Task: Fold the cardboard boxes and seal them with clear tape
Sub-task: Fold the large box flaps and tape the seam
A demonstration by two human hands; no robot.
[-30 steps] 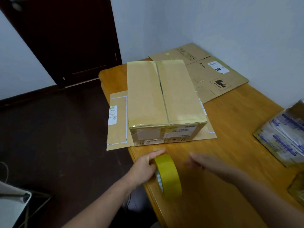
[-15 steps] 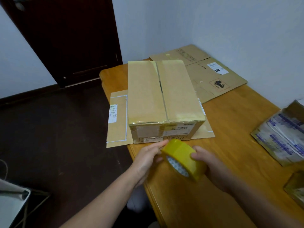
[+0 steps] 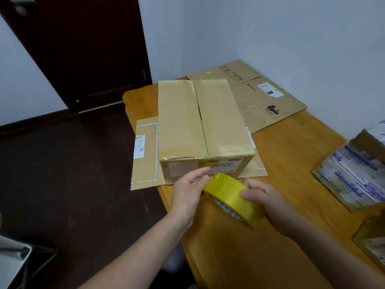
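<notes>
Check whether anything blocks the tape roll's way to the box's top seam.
Nothing visible does. The tape roll, held between left hand and right hand, hangs just before the box's near face; the top seam lies bare, with nothing on it.

A dark brown door [image 3: 83, 49] fills the upper left, set in a pale wall [image 3: 291, 34]. Dark floor [image 3: 73, 184] spreads across the left. The wooden worktop [image 3: 291, 153] bears blue-printed wrapped parcels [image 3: 354, 174] at the right edge.
</notes>
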